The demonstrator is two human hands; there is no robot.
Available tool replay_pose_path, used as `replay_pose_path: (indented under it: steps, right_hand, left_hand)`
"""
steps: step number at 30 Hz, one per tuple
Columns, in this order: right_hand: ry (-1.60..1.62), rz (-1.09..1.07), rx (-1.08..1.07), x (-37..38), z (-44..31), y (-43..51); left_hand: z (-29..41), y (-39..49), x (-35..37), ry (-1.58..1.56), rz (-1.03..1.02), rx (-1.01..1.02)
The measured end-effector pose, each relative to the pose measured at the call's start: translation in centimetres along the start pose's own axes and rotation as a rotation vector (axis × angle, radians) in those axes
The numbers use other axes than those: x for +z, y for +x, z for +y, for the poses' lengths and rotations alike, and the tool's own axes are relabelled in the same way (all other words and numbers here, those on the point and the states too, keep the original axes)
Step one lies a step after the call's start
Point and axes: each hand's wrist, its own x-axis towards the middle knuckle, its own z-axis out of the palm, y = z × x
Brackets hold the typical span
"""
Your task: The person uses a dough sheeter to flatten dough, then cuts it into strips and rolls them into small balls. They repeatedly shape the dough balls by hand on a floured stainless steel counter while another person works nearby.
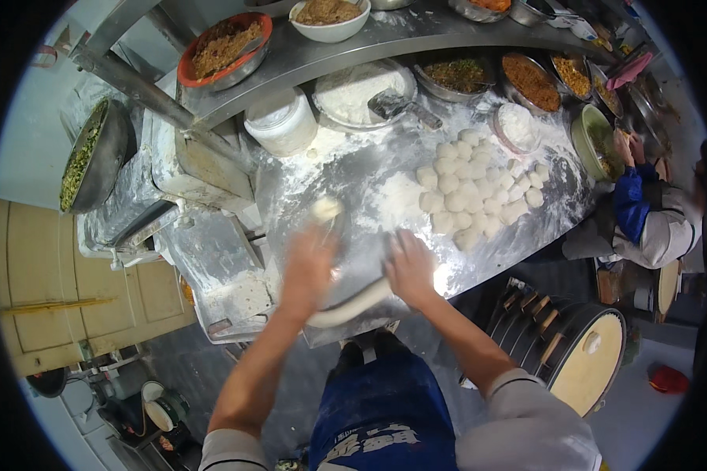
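Note:
My left hand (309, 268) is blurred over the steel worktop, near the left end of a dough rope (347, 307). Just beyond its fingers is a small pale dough piece (327, 208), also blurred; whether they touch is unclear. My right hand (411, 268) lies palm down at the rope's right end, its thumb side against the dough. The fingers point away from me, and the palm hides any grip. Beyond that hand, to the right, many cut dough pieces (468, 188) sit bunched together on the floured worktop (359, 247).
A flour basin (353, 88) with a scoop (406, 109) stands at the back beside a white tub (281, 123). Bowls of filling (530, 82) line the rear under a steel shelf (353, 50). A co-worker (654, 218) is at right, above stacked round trays (589, 359).

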Motion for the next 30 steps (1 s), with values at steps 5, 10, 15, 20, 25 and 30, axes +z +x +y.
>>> replay_pose_path:
  steps: [5, 10, 15, 20, 25, 30]
  right_hand:
    - [0.17, -0.256, 0.044, 0.1, 0.7, 1.5]
    - [0.158, -0.636, -0.035, -7.4, 0.5, -5.4]
    - [-0.04, -0.283, -0.096, -2.1, 1.7, 0.9]
    - [0.106, -0.363, -0.32, -4.5, 3.1, -1.0]
    - [0.05, -0.768, 0.043, -12.2, 2.1, 1.2]
    - [0.479, -0.602, 0.142, -18.0, -3.0, 10.8]
  left_hand:
    - [1.4, -5.4, 6.0, 0.057, -0.55, -0.006]
    - [-1.8, -12.5, 4.2, 0.076, -0.963, -0.219]
    - [0.2, -14.0, 6.6, -0.076, -0.774, -0.383]
    - [-0.5, -11.9, 3.8, -0.239, -0.451, -0.37]
    - [3.0, -5.1, 1.7, -0.564, -0.142, -0.298]
    - [8.8, 2.8, 2.1, -0.969, -0.245, -0.167]
